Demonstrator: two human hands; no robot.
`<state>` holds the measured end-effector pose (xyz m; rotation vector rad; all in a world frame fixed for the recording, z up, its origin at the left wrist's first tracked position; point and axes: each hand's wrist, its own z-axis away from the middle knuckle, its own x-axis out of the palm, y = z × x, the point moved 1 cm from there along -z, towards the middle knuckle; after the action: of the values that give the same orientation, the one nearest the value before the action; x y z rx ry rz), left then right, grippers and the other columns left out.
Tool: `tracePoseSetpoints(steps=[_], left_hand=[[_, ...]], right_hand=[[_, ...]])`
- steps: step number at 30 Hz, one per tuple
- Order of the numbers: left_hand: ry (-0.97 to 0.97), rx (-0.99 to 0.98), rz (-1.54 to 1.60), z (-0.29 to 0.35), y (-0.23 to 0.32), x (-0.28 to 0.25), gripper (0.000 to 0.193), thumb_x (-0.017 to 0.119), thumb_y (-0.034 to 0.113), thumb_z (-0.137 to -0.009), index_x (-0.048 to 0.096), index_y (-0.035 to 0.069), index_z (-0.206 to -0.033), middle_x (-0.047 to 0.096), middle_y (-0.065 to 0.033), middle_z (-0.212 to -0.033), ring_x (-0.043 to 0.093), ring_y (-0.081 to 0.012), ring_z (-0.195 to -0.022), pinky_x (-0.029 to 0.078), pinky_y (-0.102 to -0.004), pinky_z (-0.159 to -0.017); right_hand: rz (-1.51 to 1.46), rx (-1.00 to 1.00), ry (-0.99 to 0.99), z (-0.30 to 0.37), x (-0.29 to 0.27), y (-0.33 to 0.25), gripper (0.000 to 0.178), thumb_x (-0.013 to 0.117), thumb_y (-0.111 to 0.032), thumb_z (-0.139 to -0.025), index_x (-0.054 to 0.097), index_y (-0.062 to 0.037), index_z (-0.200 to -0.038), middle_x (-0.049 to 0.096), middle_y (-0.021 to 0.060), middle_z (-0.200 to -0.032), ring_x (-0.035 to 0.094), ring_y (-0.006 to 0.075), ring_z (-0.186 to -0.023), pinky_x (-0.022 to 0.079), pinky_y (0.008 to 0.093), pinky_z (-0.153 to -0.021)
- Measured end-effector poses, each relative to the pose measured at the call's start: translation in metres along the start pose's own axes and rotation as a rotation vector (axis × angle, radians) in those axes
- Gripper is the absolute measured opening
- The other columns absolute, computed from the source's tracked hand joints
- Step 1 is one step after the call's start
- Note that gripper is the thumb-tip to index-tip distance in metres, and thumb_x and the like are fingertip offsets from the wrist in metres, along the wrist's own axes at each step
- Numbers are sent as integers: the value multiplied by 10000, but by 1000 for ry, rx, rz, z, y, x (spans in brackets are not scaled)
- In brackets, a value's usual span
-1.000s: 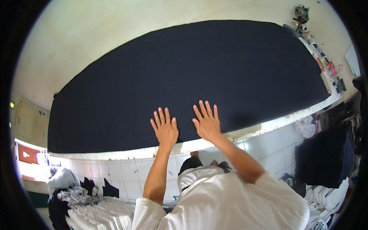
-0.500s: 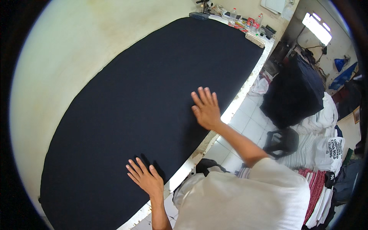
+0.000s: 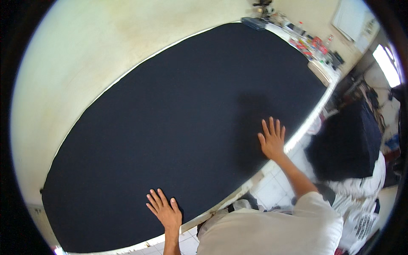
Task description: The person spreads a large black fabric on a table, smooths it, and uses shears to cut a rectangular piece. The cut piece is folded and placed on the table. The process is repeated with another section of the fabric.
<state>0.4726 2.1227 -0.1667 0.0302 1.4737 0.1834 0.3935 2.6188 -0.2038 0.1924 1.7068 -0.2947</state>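
Observation:
A large sheet of black fabric [image 3: 170, 119] lies spread over a long white-edged table [image 3: 250, 182]. My left hand [image 3: 166, 212] is on the fabric by the near edge, fingers spread and palm down. Farther along the same edge, my right hand [image 3: 273, 141] rests on the fabric, also flat with its fingers apart. Neither hand holds anything. The fabric looks smooth, and a soft shadow falls on it beside my right hand.
At the far end sit a pale bar-shaped block [image 3: 318, 73], a dark flat case [image 3: 254, 23] and a clear bottle [image 3: 329, 39] among small items. A wall [image 3: 85, 55] borders the far long side. Right of the table are a black cloth heap [image 3: 346, 140] and white garments [image 3: 357, 221].
The view has turned, so the table's far end sits farther right. My right hand has slid along the near edge, away from my left hand. Both hands stay flat and spread.

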Motion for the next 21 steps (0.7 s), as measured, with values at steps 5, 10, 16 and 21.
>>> tracePoseSetpoints(steps=[5,10,16,21], left_hand=[[5,198,106,-50,119,-21,764,632,338,-1051,365,-4,-1680,173,-291,-1795,78,-522,-1665,65,-693,-1307],[-29,918,310,-101,306,34,715,735,443,-955,540,110,-1557,436,-169,-1687,367,-448,-1563,280,-668,-1243],[-283,1377,251,-96,395,95,650,466,235,-1033,442,-37,-1623,357,-212,-1747,271,-347,-1650,160,-529,-1379],[-211,1018,501,-152,351,95,577,515,275,-1045,507,-33,-1533,443,-211,-1627,363,-334,-1516,243,-504,-1287]], right_hand=[[-160,-175,252,-118,2,-19,667,413,-488,-1149,340,-170,-1730,218,217,-1803,162,490,-1657,96,681,-1315],[-115,-501,155,-304,27,-91,624,428,-463,-1141,394,-198,-1705,250,181,-1798,191,456,-1658,149,664,-1325],[-68,-519,-88,-493,69,-188,648,300,-515,-1163,309,-225,-1742,185,126,-1828,116,373,-1692,74,608,-1364],[-56,-518,-82,-640,122,-287,661,239,-552,-1158,293,-256,-1746,184,90,-1833,121,359,-1692,75,623,-1364]])
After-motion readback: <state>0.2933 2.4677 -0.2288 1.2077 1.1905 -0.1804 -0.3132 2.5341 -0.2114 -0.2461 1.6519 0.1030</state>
